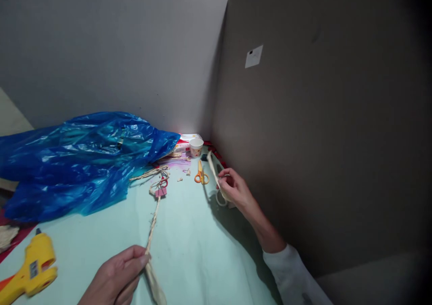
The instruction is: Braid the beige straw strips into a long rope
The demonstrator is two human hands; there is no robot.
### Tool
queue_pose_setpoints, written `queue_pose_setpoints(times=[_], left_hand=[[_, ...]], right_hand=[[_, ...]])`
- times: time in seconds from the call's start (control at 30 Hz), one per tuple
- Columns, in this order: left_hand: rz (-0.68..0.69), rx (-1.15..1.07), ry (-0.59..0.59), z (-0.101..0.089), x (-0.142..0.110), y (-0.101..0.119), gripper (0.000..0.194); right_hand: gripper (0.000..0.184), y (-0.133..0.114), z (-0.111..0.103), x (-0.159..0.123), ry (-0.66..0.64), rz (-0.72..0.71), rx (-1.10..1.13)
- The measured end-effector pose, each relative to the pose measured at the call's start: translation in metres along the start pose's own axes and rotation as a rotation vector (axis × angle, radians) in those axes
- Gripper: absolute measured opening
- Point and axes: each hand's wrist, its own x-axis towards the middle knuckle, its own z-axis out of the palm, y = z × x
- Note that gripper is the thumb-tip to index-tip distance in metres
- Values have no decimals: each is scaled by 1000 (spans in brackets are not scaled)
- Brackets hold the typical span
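Observation:
My left hand, at the lower middle, pinches a pale twisted fibre cord. The cord runs up the table to a small pink piece, and its wider, flatter end hangs below my fingers. Further right, my right hand is closed on a pale fibre strip that points up and away to the left. A white loop-shaped thing shows just under that hand, partly hidden. Orange-handled scissors lie to the left of my right hand.
A blue plastic bag spreads over the left side. A yellow glue gun lies at the lower left. Loose fibre strands, a paper cup and a box are at the back. A dark partition borders the right.

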Motion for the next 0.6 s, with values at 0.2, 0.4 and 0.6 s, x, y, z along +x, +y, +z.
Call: queue_pose_setpoints(times=[0.2,0.4,0.6], left_hand=[[72,37,39,6,-7,6,37],[167,221,104,4,-9,8,30],[165,240,87,6,-10,7,26]], right_hand=[[29,-25,29,-22,-477,-43,876],[36,-44,44,-41,-643,-57,861],[17,-51,50,-50,-701,-156,795]])
